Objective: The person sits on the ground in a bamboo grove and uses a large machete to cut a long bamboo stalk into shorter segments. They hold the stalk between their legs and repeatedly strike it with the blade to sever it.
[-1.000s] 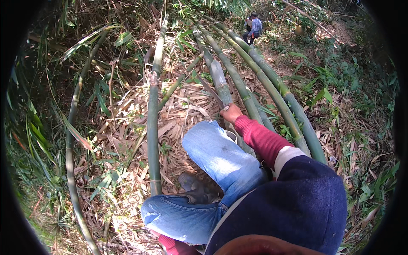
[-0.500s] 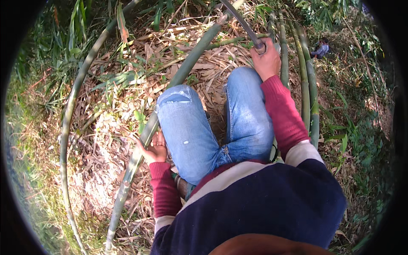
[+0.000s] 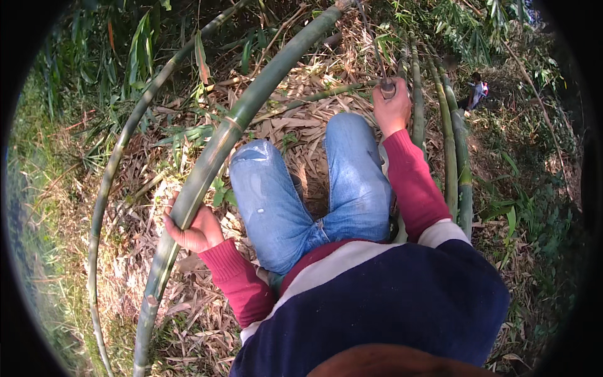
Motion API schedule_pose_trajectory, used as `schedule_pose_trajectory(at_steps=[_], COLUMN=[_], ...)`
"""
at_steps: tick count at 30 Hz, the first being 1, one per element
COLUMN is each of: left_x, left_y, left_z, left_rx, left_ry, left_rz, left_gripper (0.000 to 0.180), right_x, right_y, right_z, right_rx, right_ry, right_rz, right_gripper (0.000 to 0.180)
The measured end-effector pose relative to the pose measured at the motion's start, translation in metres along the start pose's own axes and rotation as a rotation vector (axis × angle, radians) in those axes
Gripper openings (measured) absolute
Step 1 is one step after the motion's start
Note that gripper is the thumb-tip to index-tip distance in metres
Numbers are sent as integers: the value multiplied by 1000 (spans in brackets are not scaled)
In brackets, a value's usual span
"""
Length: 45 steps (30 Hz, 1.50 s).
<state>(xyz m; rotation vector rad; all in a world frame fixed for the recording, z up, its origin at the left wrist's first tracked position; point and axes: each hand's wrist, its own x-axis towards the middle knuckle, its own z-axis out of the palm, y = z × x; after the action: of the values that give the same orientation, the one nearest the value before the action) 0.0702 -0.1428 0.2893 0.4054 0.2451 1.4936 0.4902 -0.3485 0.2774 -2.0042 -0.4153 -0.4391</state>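
Note:
A thick green bamboo pole slants from the top middle to the lower left, passing left of my knees. My left hand cups it from below, the thumb on the near side and the fingers showing past the far side. My right hand is closed on the handle of a machete beyond my right knee. The narrow dark blade points up and away, seen nearly edge-on, and its tip runs out of the view near the pole's far end.
A thinner bamboo stem curves along the left. Several bamboo poles lie to the right of my arm. Dry leaves cover the ground. Another person is far off at the upper right, among green plants.
The thick pole has shifted left and looks nearer, with my left hand moving along and now wrapped under it. The machete has turned, its blade showing thinner. My right hand dropped slightly.

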Motion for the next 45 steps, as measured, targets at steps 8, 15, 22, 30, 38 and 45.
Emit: schedule_pose_trajectory(at_steps=[8, 15, 22, 30, 38, 45], left_x=[-76, -117, -134, -130, -133, -131], left_y=[17, 15, 16, 14, 10, 11], left_z=[24, -19, -48, -66, -71, -73], left_rx=[5, 14, 76, 105, 200, 238], left_ry=[-178, -82, 20, 36, 7, -2], left_rz=[-57, -261, -298, -327, -306, -336], left_gripper=[44, 50, 48, 54, 65, 77], right_x=[5, -23, 37, 73, 127, 117], right_y=[17, 30, 31, 4, -7, -6], right_z=[-62, -42, -43, -16, -11, -18], right_rx=[-192, -245, -583, -764, -1031, -982], right_ry=[-132, -281, -278, -377, -369, -392], right_rz=[7, -242, -598, -509, -413, -395], right_gripper=[37, 43, 22, 22, 21, 27])
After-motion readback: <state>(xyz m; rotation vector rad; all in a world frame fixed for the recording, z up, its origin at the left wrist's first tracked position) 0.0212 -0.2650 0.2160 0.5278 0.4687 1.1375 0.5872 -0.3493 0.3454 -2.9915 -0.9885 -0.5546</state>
